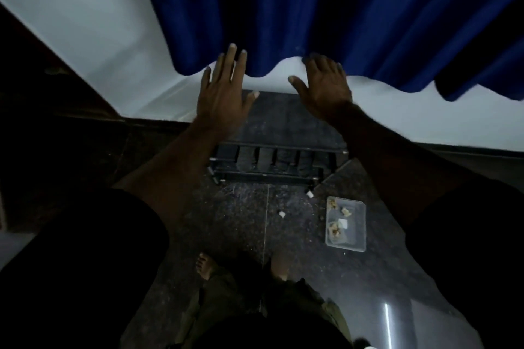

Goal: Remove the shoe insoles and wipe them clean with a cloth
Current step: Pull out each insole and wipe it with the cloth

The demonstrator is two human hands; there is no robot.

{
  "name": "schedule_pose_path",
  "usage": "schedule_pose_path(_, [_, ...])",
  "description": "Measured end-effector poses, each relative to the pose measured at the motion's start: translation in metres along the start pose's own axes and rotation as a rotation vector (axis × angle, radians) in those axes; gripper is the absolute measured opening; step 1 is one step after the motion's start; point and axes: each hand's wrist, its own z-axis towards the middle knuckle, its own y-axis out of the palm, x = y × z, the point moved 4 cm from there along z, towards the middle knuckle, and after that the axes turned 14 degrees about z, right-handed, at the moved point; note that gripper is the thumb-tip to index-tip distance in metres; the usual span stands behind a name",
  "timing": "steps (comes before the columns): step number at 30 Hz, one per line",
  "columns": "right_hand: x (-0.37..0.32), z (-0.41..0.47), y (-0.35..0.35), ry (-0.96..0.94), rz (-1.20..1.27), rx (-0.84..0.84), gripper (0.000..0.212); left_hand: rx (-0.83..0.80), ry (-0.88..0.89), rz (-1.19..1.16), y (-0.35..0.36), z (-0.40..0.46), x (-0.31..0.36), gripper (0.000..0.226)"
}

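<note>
1. The person stands barefoot on a dark speckled stone floor [243, 224], both arms stretched forward over a low black metal shoe rack [272, 161] that sits against the foot of the white wall [85, 37].
2. The left hand [224, 99] is held flat with its fingers straight and spread; it has hold of nothing. It seems raised simply to start the reach toward the rack.
3. The right hand [326, 91] is likewise empty, its fingers loosely extended and slightly bent, close to the hem of the deep blue pleated curtain [312, 8]; whether it touches the cloth cannot be told.
4. Dark shoes [283, 159] appear to stand in a row on the rack's shelf, toes outward, likely stored so for easy picking. The insoles would be inside them and are not visible; no wiping cloth can be made out.
5. A clear rectangular plastic tray [346, 224] with small pale scraps lies on the floor near the rack's right front corner.
6. Judged from this, the task has not yet begun.
</note>
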Motion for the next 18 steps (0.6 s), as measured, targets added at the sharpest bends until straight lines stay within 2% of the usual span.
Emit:
schedule_pose_path(8, [0.066,-0.015,-0.053,0.095,-0.069,0.116,0.064,0.054,0.083,0.074,-0.025,0.042,0.051,0.087])
schedule_pose_path(13, [0.091,-0.013,-0.031,0.159,-0.09,0.125,0.068,0.07,0.098,0.098,0.003,0.049,0.048,0.089])
schedule_pose_path(18, [0.106,-0.012,0.022,0.179,-0.092,0.124,0.073,0.124,0.093,0.116,0.059,0.036,0.029,0.087])
